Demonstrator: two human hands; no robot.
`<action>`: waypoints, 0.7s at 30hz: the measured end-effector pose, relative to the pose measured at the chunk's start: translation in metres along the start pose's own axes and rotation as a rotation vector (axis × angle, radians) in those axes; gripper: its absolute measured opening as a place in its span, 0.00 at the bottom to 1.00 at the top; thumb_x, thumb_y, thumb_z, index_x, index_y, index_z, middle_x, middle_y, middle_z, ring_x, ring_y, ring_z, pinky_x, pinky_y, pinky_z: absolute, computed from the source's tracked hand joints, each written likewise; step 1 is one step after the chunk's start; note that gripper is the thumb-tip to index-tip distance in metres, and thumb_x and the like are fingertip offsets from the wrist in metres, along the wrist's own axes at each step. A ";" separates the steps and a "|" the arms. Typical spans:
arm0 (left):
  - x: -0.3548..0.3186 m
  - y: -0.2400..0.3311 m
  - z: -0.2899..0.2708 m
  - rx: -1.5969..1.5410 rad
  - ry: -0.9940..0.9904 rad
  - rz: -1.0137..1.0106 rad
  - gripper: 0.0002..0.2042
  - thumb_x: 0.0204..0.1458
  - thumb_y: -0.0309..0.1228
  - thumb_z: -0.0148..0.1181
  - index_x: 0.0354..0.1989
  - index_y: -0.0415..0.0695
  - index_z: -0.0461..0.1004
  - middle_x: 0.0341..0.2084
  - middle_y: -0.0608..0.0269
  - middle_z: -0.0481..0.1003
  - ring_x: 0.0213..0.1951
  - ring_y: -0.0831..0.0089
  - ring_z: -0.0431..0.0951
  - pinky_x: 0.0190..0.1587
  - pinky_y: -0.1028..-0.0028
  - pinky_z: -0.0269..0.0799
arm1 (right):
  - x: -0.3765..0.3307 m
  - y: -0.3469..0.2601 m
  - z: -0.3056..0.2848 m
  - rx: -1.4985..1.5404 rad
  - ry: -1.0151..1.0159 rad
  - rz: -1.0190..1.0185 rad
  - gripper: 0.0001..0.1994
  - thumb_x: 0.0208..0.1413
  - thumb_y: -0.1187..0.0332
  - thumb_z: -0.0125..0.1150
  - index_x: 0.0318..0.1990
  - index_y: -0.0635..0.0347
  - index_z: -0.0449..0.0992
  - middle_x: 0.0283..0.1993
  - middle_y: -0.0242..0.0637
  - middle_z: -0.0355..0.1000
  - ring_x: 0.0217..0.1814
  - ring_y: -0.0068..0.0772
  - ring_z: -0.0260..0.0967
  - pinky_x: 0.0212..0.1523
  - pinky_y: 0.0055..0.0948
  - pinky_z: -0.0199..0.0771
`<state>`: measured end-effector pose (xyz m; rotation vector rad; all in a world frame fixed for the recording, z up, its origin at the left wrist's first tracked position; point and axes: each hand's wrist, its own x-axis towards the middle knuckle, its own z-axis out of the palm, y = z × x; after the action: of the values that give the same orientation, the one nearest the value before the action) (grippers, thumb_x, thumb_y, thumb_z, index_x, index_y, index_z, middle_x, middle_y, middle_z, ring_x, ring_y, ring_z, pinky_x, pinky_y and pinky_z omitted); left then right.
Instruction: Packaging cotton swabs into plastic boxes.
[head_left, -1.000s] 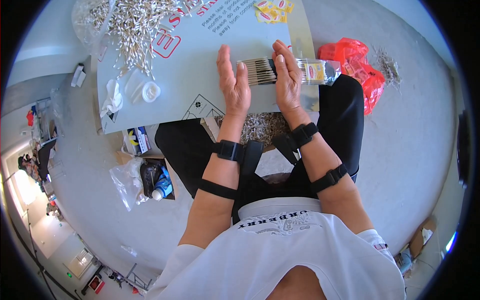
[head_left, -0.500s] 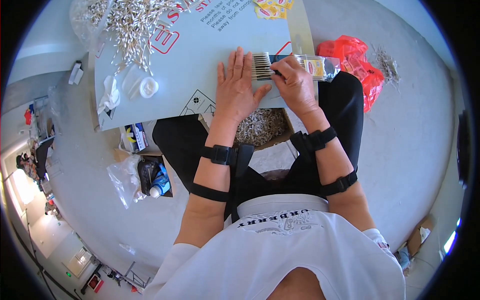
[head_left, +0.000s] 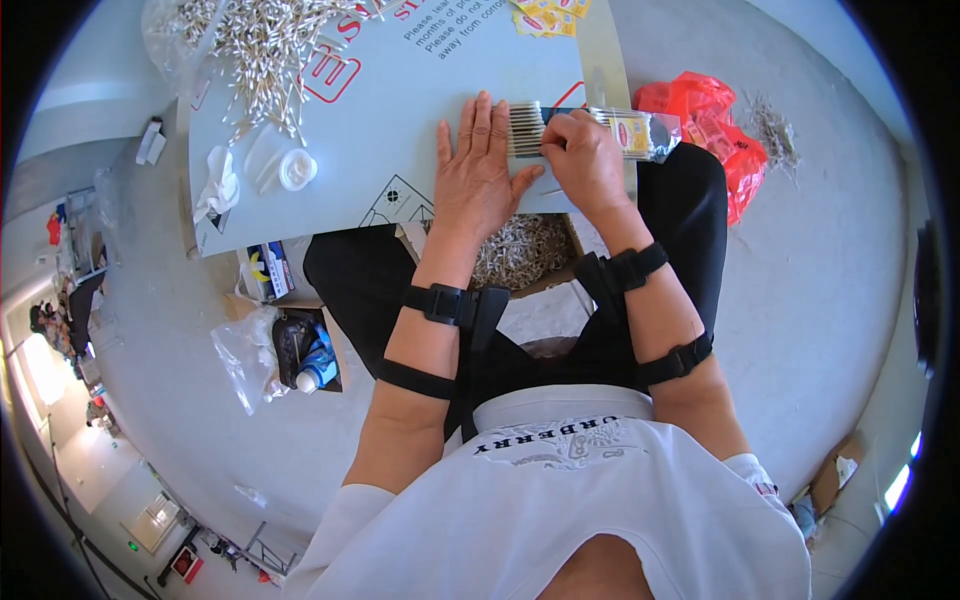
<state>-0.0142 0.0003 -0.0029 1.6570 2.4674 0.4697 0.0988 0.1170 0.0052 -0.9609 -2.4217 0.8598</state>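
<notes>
Palm down, my left hand (head_left: 474,175) lies flat with spread fingers on the pale board, its index finger beside a row of cotton swabs (head_left: 525,130). The swabs lie side by side on a dark strip. At the right end of this row, my right hand (head_left: 590,165) is closed in a pinch, fingers curled under. Whatever its fingertips grip is hidden. Just beyond that hand lies a clear pack of cotton swabs (head_left: 604,118) with a yellow label (head_left: 632,135), reaching past the board's right edge.
A heap of loose swabs (head_left: 270,60) covers the board's (head_left: 370,150) far left, near a small white round container (head_left: 297,170) and crumpled tissue (head_left: 220,185). Yellow labels (head_left: 548,20) lie at the back. Below the board sits a box of swabs (head_left: 525,250); a red bag (head_left: 735,150) stands right.
My right hand's fingers have curled in further and the hand has turned slightly, hiding the dark bit seen at its fingertips before. My left hand stays nearly in place.
</notes>
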 end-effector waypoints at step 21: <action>-0.001 0.001 -0.001 0.019 -0.012 0.009 0.40 0.55 0.52 0.55 0.70 0.42 0.50 0.71 0.52 0.47 0.73 0.60 0.44 0.71 0.52 0.35 | 0.006 0.001 -0.020 0.020 -0.097 -0.071 0.20 0.49 0.72 0.64 0.52 0.58 0.75 0.43 0.46 0.72 0.47 0.49 0.71 0.47 0.41 0.72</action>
<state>-0.0135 -0.0009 -0.0017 1.6735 2.4646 0.4369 0.1063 0.1297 0.0204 -0.8379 -2.5078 0.9236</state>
